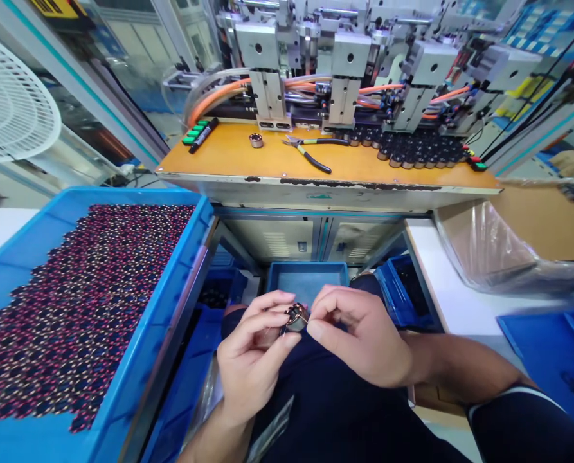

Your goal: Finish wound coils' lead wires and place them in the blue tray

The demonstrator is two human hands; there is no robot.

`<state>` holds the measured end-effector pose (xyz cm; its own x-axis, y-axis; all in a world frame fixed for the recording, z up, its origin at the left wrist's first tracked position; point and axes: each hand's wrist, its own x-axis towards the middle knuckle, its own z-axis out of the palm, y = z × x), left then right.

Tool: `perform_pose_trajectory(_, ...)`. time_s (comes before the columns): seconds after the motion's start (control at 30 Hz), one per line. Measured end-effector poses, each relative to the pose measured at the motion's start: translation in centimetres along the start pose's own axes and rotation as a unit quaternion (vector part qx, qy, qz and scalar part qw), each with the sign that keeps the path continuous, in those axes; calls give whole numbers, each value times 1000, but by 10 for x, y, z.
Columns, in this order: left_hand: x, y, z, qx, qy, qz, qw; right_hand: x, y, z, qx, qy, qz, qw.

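A small round motor stator (295, 317) with copper wire ends sits between the fingers of my left hand (252, 350), above my lap. My right hand (358, 331) is closed in a pinch at the stator's right side, with thumb and forefinger on a thin copper wire (304, 317) that sticks out from it. Beyond my hands, on the orange bench top (209, 161), lie wire cutters (310, 151) with black and yellow handles, their jaws spread. A single stator (256, 140) stands to the left of the cutters.
Left of me, a blue tray (195, 225) holds many stators (98, 289) in rows. Dark stators (416, 148) crowd the bench's right side below the machine (347, 77). A black marker (203, 135) lies at the left. A plastic-lined carton (532, 238) stands at the right.
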<state>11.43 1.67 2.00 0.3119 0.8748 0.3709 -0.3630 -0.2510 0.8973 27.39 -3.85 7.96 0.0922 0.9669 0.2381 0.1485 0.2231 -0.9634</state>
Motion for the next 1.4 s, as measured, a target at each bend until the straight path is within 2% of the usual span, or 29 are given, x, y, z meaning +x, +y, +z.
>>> perform_pose_trajectory(0.13, 0, 0, -3, -34, -3, -25, 999, 2, 0, -2, 130, -56, 170, 975)
perform_pose_trajectory(0.23, 1, 0, -4, -59, -10, -28, 998, 5, 4, -3, 196, -78, 244, 947)
perform_pose_trajectory(0.3, 2, 1, -5, -68, -21, -24, 997, 7, 9, -2, 244, -105, 244, 933)
perform_pose_trajectory(0.43, 6, -2, -3, -94, -32, -29, 995, 5, 22, 3, 304, -142, 190, 923)
perform_pose_trajectory(0.53, 13, -10, 1, -165, -7, -63, 984, 4, 26, 5, 266, -109, 109, 951)
perform_pose_trajectory(0.6, 19, -17, 2, -194, 37, -122, 973, 5, 26, 2, 156, -60, -11, 986)
perform_pose_trajectory(0.63, 20, -20, 2, -186, 67, -152, 968, 6, 27, 0, 74, -25, -85, 993)
perform_pose_trajectory(0.67, 20, -22, 1, -160, 98, -165, 968, 8, 27, -3, -17, 13, -160, 987)
perform_pose_trajectory(0.73, 16, -20, -1, -57, 130, -129, 981, 11, 30, -8, -188, 76, -284, 937)
perform_pose_trajectory(0.77, 12, -17, -3, 7, 119, -83, 989, 13, 33, -11, -252, 96, -328, 905)
perform_pose_trajectory(0.87, -1, 0, -4, 160, 9, 62, 985, 14, 40, -15, -346, 105, -408, 838)
perform_pose_trajectory(0.97, -4, 15, -1, 230, -59, 111, 965, 14, 44, -16, -369, 82, -459, 804)
perform_pose_trajectory(1.1, 5, 22, 1, 262, -80, 112, 955, 11, 43, -16, -378, 62, -504, 774)
perform_pose_trajectory(1.13, 7, 23, 2, 264, -86, 113, 954, 10, 41, -15, -373, 58, -498, 781)
perform_pose_trajectory(1.17, 9, 24, 2, 264, -90, 114, 953, 9, 40, -15, -360, 54, -479, 799)
perform_pose_trajectory(1.27, 13, 25, 1, 269, -98, 130, 949, 6, 32, -12, -280, 32, -374, 884)
perform_pose_trajectory(1.3, 13, 26, 0, 275, -101, 139, 946, 5, 29, -12, -253, 24, -345, 903)
perform_pose_trajectory(1.4, 12, 27, -2, 285, -114, 153, 939, 4, 21, -10, -194, 10, -312, 930)
